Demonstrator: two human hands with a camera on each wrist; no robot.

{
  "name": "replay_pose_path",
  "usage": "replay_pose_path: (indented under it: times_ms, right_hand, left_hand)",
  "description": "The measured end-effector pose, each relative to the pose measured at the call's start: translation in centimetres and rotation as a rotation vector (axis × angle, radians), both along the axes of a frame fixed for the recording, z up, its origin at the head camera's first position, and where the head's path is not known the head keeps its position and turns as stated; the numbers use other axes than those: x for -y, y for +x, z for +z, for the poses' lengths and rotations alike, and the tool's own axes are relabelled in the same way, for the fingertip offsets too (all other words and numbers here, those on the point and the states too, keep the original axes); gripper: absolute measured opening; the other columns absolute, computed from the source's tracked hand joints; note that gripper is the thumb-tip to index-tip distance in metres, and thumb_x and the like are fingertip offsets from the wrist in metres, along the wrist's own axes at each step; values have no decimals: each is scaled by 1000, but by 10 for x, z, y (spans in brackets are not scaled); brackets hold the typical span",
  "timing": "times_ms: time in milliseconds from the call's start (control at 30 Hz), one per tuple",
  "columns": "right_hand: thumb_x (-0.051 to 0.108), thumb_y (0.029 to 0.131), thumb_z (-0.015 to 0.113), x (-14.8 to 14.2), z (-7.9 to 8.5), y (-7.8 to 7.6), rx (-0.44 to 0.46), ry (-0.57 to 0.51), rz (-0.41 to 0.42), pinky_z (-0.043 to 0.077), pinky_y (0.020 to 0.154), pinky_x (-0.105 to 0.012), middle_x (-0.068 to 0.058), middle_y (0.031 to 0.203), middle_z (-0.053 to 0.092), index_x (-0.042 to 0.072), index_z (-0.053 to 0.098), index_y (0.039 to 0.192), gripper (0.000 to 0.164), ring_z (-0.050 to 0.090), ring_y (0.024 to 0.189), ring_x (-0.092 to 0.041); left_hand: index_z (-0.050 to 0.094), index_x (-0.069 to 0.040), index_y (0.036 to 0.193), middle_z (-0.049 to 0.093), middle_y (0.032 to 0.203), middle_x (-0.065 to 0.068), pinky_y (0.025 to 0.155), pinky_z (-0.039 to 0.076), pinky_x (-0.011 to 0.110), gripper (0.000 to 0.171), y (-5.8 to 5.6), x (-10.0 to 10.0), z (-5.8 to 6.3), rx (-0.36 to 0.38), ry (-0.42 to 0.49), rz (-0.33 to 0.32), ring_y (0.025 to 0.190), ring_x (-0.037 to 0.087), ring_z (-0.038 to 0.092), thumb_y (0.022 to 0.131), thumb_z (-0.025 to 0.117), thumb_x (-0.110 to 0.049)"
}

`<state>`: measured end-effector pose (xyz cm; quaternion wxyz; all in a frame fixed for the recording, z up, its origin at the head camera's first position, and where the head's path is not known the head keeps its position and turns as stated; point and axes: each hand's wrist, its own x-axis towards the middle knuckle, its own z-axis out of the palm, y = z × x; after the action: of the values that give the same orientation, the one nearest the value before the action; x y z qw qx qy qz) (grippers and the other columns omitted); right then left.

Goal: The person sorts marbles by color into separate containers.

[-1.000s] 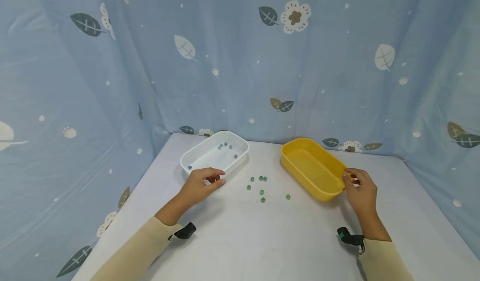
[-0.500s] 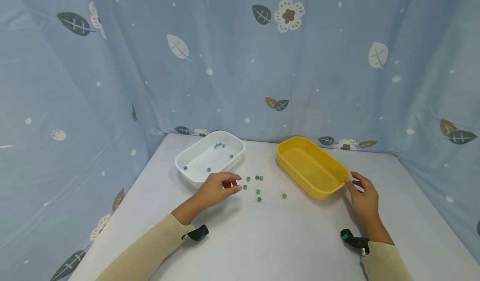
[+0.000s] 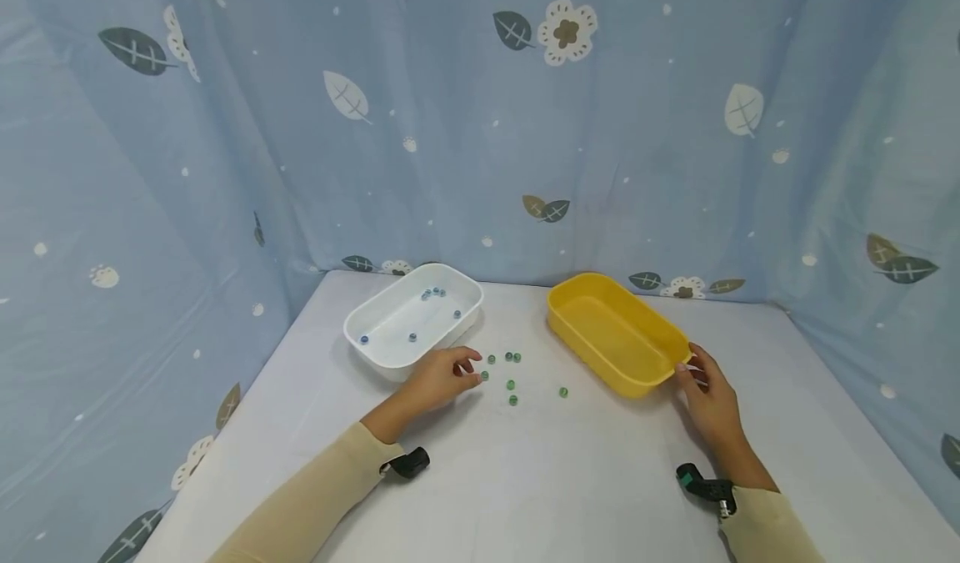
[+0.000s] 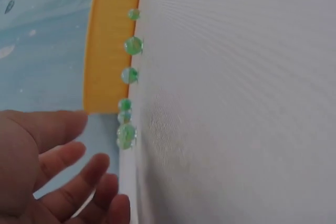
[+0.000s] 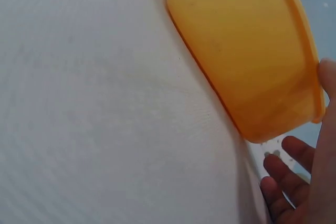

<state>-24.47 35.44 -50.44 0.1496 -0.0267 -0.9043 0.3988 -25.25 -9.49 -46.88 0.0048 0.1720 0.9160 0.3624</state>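
Seven green marbles lie loose on the desk near the left hand, whose fingers are apart and hold nothing; a careless touch could roll them away. The right hand touches the yellow tray; whether it pinches, I cannot tell.

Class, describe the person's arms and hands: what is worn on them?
Long beige sleeves cover both forearms. A small black device sits at each cuff; the right one bears a green patch. The left hand and right hand wear no gloves.
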Motion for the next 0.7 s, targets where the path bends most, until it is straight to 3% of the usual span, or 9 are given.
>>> replay_pose_path:
  times_ms: [333,700]
  right_hand:
    - [43,103,43,0,-1,-2,7,-7,5,39,96,-61,-27,136,44,12,22,155,64,47,118,-44]
    - [40,104,43,3,3,4,9,20,7,40,94,-60,-28,136,44,11,21,155,63,48,116,-44]
  left_hand:
    - [69,-14,115,61,91,-7,58,50,26,32,-11,-7,-7,-6,24,64,76,11,56,85,76,-23]
    - [73,-17,105,61,85,-10,64,48,26,26,-21,-13,-15,-23,-9,-11,77,9,55,80,80,-23]
